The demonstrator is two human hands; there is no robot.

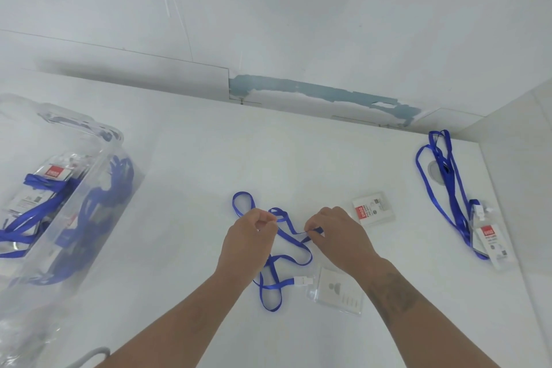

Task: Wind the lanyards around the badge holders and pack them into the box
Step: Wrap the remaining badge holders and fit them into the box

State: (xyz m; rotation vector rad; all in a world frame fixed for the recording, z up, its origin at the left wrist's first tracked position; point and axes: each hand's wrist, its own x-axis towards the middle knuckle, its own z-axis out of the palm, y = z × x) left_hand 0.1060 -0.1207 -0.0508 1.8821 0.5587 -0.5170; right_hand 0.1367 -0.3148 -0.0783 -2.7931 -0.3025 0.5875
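Note:
A blue lanyard lies in loose loops on the white table, its white clip joined to a clear badge holder near my right forearm. My left hand pinches the strap at its left side. My right hand pinches the same strap a little to the right. A second badge holder with a red label lies just beyond my right hand. At the left stands a clear plastic box holding several wound badge holders with blue lanyards.
Another blue lanyard with its badge holder lies at the far right, near the table's right edge. A white wall runs along the table's back. Part of a grey object shows at the bottom left.

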